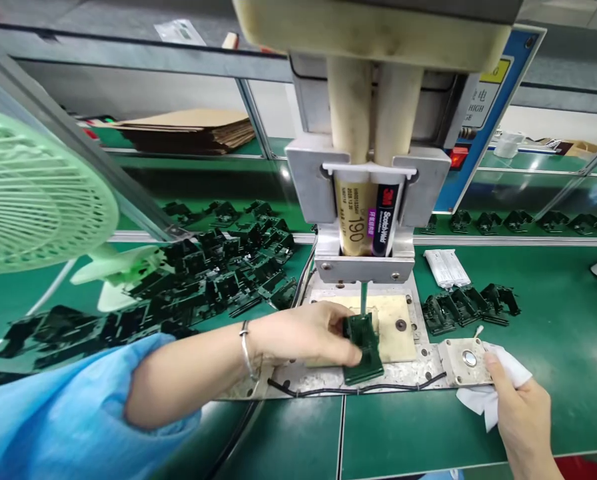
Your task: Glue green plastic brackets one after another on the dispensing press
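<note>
Adhesive station: dark green plastic part (362,347) held under the dispenser nozzle (364,300).

Left hand (306,333) pinches the part on the cream fixture plate (391,320), directly below the twin 3M cartridge (368,217). Right hand (521,410), well apart to the right, is closed on a white cloth (503,380), thumb beside the metal button (469,359). Heap of like parts (213,273) beyond the left hand; small row of parts (466,307) beyond the right; green fan (33,193) far left.

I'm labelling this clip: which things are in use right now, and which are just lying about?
In use: left hand holding dark green plastic bracket under green dispensing nozzle; right hand with white cloth beside round metal button.
Lying about: green fan, pile of brackets, flattened cardboard.
</note>
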Demonstrator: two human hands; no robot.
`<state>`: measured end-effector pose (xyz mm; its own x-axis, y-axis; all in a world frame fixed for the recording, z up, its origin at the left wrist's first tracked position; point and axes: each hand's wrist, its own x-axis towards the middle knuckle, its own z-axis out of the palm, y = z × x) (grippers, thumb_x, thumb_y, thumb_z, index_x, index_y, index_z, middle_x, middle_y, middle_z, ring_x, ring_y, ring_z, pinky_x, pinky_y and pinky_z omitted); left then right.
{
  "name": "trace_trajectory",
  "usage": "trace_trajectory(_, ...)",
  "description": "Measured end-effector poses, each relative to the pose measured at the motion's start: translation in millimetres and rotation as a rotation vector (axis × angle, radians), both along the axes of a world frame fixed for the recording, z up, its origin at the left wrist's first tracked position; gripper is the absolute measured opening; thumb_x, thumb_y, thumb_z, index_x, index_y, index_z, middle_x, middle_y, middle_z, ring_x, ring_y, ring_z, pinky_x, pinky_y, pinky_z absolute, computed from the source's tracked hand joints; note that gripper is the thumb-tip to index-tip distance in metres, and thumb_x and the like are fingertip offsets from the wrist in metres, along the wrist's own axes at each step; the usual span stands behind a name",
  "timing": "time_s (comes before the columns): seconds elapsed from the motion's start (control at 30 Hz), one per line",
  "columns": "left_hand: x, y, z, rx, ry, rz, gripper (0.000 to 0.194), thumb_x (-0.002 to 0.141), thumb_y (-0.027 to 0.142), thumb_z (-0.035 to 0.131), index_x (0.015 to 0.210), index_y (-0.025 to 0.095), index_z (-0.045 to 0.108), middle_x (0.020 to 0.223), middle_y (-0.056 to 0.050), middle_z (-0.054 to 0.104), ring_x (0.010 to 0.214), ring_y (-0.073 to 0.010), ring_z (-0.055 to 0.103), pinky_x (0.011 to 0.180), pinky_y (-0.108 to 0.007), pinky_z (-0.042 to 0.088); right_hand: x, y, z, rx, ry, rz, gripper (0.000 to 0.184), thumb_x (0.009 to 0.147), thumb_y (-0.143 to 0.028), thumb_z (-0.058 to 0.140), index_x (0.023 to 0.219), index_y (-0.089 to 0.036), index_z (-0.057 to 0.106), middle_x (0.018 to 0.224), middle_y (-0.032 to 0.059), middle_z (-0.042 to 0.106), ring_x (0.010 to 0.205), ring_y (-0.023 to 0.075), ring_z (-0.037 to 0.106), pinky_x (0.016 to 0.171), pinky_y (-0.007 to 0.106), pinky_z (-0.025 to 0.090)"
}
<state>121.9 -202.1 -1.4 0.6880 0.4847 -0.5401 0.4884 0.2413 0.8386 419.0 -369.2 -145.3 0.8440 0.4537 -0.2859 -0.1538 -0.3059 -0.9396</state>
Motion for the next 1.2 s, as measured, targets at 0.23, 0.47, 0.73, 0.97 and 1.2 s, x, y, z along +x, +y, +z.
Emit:
trace_trajectory(0.23, -0.4, -20.5, -5.3, 0.014, 0.047, 0.101, 0.071, 0.055, 0.032, 0.089, 0.115, 0.014, 0.056, 0.105, -0.010, 0.072, 0.112, -0.0305, 0.068, 0.100, -0.042, 0.053, 5.7, -4.7, -4.3, 0.010, 0.032, 0.033, 0.065, 0.057, -0.057, 0.092, 0.103, -0.011, 0.082, 0.094, 0.0106, 0.078, 0.075, 0.0274, 0.072, 0.058, 0.028, 0.061)
trace_trajectory(0.47, 7.4, -12.4, -10.7, 0.274, 0.111, 0.154, 0.069, 0.056, 0.037, 0.092, 0.115, 0.014, 0.065, 0.123, -0.013, 0.071, 0.121, -0.0341, 0.065, 0.116, -0.046, 0.045, 2.7, -5.2, -3.1, 0.011, 0.017, 0.026, 0.065, 0.059, -0.057, 0.090, 0.104, -0.011, 0.082, 0.097, 0.0112, 0.078, 0.084, 0.0312, 0.073, 0.058, 0.029, 0.062)
trace_trajectory(0.73, 4.3, 16.4, -20.0, 0.407, -0.028, -0.008, 0.044, 0.070, 0.036, 0.085, 0.106, 0.015, 0.071, 0.114, -0.010, 0.073, 0.115, -0.0303, 0.067, 0.111, -0.046, 0.050, -2.5, -2.7, 2.3, 0.025, 0.002, 0.014, 0.065, 0.058, -0.057, 0.090, 0.100, -0.009, 0.082, 0.091, 0.0120, 0.078, 0.081, 0.0289, 0.071, 0.056, 0.027, 0.059)
trace_trajectory(0.97, -16.7, 10.2, -38.0, 0.619, 0.018, 0.023, 0.093, 0.065, 0.052, 0.088, 0.143, 0.018, 0.050, 0.129, -0.014, 0.061, 0.124, -0.0344, 0.061, 0.111, -0.049, 0.049, -2.0, -1.1, 3.7, 0.014, -0.036, 0.045, 0.068, 0.061, -0.062, 0.087, 0.103, -0.009, 0.082, 0.085, 0.0113, 0.077, 0.072, 0.0272, 0.071, 0.055, 0.029, 0.059)
trace_trajectory(1.2, -99.4, -22.1, -31.6, 0.795, 0.402, 0.403, 0.056, 0.085, 0.067, 0.063, 0.125, 0.027, 0.067, 0.137, -0.004, 0.064, 0.127, -0.0325, 0.059, 0.101, -0.032, 0.053, -21.9, 9.0, 33.9, -0.023, -0.117, 0.155, 0.062, 0.065, -0.062, 0.083, 0.097, -0.010, 0.080, 0.080, 0.0105, 0.076, 0.068, 0.0264, 0.070, 0.053, 0.028, 0.056)
